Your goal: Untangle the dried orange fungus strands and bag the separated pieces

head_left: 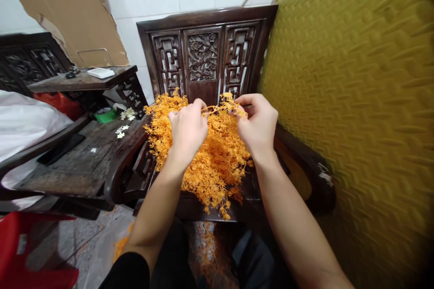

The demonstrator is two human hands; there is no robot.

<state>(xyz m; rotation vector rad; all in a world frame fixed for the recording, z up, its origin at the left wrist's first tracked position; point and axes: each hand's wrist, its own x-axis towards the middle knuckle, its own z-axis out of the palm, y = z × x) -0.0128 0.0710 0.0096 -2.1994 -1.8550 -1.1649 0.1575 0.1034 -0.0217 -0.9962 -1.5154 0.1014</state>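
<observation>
A large heap of orange artificial sprigs (213, 158) covers the seat of a dark carved wooden chair (203, 86). Above the heap, one orange plastic sprig (224, 104) stretches between my two hands. My left hand (190, 128), seen from its back, is closed on the thin stem end. With thumb and fingers pinched, my right hand (258, 122) grips the branched end. The left fingertips are mostly hidden behind the hand.
To the left, a dark wooden side table (84, 158) carries a green tape roll (105, 115) and several small pale pieces (120, 133). A yellow textured foam mat (356, 99) stands along the right. A red stool (34, 248) sits lower left; cardboard (74, 9) leans against the tiled wall.
</observation>
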